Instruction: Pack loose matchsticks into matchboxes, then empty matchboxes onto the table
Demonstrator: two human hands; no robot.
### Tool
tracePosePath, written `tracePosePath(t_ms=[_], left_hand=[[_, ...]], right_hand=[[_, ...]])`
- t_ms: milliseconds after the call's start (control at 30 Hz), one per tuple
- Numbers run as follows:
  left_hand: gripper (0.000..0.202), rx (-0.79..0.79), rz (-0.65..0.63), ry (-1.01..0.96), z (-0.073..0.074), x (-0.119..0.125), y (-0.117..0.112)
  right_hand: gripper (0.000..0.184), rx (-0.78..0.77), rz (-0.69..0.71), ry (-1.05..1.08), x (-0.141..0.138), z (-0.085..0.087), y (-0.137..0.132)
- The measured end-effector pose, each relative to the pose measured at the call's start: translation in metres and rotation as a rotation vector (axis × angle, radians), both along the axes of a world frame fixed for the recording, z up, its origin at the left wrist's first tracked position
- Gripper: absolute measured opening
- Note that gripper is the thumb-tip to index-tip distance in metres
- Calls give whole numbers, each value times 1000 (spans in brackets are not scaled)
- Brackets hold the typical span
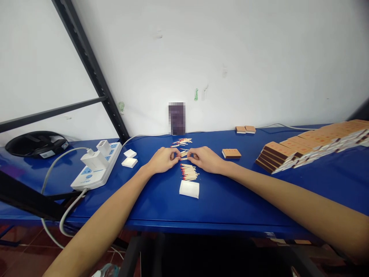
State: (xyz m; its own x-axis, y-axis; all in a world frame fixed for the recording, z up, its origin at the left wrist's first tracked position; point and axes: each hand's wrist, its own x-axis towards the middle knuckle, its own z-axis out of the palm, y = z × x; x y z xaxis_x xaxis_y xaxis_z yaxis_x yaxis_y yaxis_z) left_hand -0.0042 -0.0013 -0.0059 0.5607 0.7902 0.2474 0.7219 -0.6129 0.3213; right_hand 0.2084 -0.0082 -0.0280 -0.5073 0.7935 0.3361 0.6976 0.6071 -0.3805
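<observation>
My left hand (165, 160) is closed in a pinch at the red-headed ends of a few matches (183, 155). Facing it, my right hand (204, 158) pinches at the plain ends of the same matches, just above the table. Toward me lies a neat row of matches (189, 172), red heads to the left. A white matchbox tray (189, 189) rests right below that row, and whether it holds anything is not visible. Beyond my hands is a loose, crossed heap of matches (183, 142).
A closed matchbox (231, 153) lies right of my right hand, with stacked matchboxes (314, 142) farther right. Two small matchboxes (245, 129) sit by the wall. At left are two white trays (129, 162), a power strip (98, 169) with chargers, and a black headset (37, 144).
</observation>
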Motion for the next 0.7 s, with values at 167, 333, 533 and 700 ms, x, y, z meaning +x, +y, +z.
tracePosePath(t_ms=[167,333,533,700], left_hand=[[19,-11,-6,17,1,1,-1],[19,-11,-1,13,2,1,-2],[24,39,43,28,1,-1,2],[21,54,29,69,1,-2,3]], right_hand=[[13,-1,5,13,0,-1,-1],[13,-9,-2,24,-1,0,-1],[12,-88,27,75,3,6,-6],[15,-98,11,138,3,8,0]])
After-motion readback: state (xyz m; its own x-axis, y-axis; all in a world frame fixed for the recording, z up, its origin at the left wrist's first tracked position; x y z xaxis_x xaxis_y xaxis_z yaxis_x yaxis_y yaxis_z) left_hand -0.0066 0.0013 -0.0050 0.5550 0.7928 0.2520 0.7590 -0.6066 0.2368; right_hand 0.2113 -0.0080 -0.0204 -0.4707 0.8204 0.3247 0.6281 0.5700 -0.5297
